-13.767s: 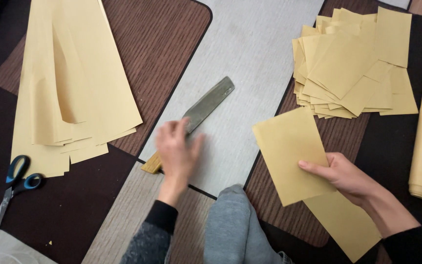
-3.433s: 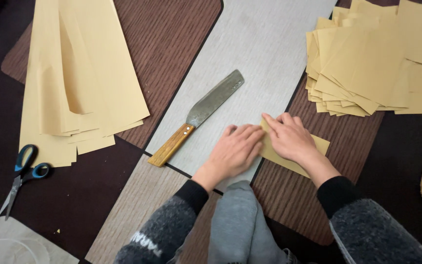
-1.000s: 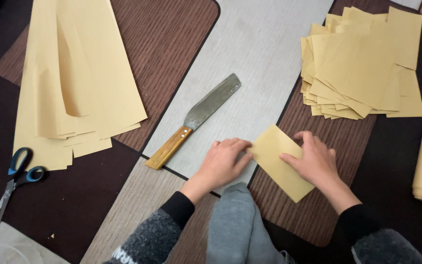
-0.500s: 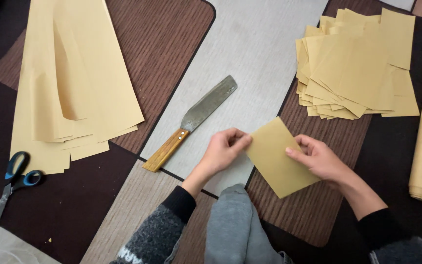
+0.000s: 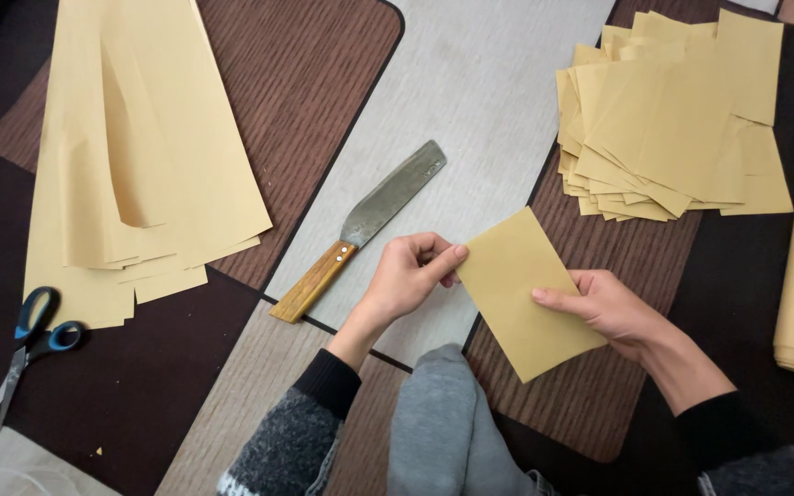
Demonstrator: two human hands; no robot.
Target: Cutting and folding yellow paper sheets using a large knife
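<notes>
Both hands now lift the folded paper sheet [image 5: 521,292] off the floor: left hand [image 5: 408,274] pinches its corner, right hand [image 5: 604,308] grips its edge; knife [image 5: 360,230] untouched.

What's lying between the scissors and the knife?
In the head view, the long yellow paper strips reach down between the scissors and the knife; below their ends, only dark mat.

Both hands pinching yellow paper sheet [image 5: 521,289], knife [image 5: 360,230] nearby, scissors [image 5: 29,344] left
</notes>
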